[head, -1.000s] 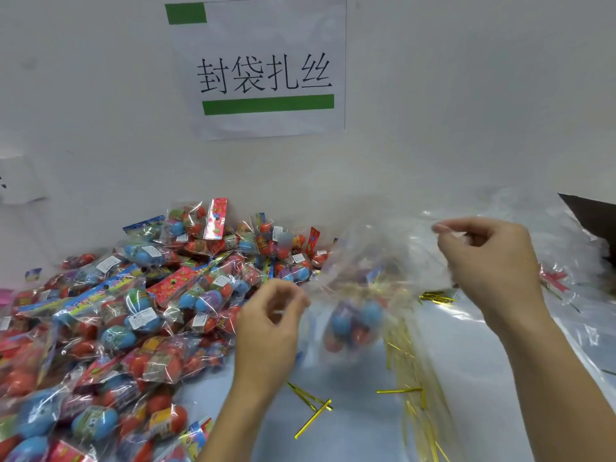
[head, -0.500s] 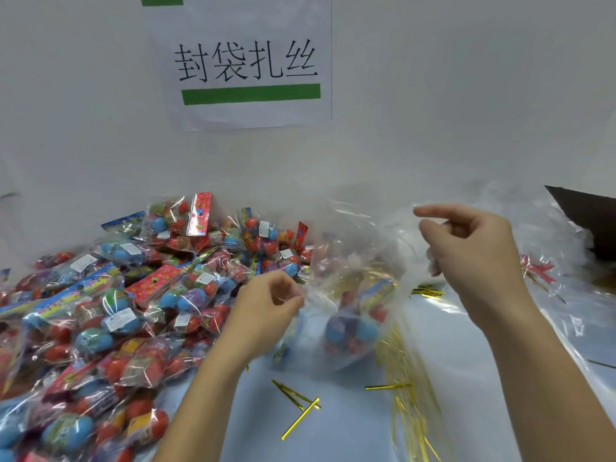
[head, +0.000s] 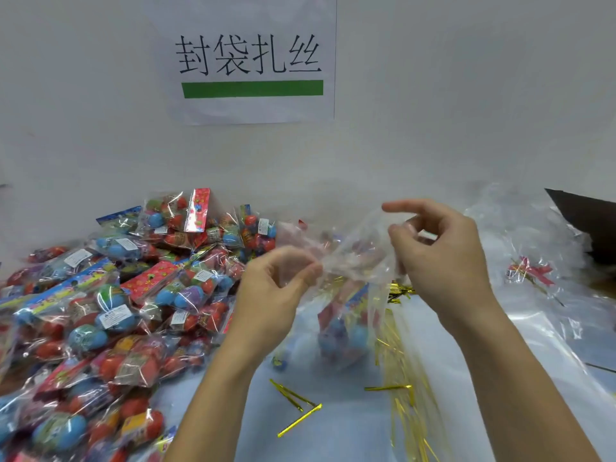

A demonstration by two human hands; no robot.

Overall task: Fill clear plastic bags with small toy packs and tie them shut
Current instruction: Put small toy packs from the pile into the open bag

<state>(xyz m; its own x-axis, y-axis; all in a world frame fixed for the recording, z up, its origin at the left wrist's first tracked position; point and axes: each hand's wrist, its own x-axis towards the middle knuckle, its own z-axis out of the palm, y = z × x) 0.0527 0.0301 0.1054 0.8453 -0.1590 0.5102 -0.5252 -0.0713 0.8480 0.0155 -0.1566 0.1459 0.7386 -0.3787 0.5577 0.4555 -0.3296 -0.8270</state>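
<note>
A clear plastic bag (head: 353,261) hangs between my hands above the table, with a toy pack (head: 346,328) of blue and red balls in its bottom. My left hand (head: 273,295) pinches the bag's top edge on the left. My right hand (head: 443,255) pinches the top edge on the right, index finger raised. A big heap of toy packs (head: 110,311) fills the table's left side. Gold twist ties (head: 296,405) lie loose on the table below the bag.
A bundle of gold twist ties (head: 403,378) lies under the bag to the right. Empty clear bags (head: 550,328) are stacked at the right, one tied bag with a red bow (head: 530,273) on them. A paper sign (head: 250,61) hangs on the wall. A dark box corner (head: 590,221) stands far right.
My hands have drawn closer together, gathering the bag's top. The bag with its pack has dropped lower between them. The camera has tilted, shifting the scene.
</note>
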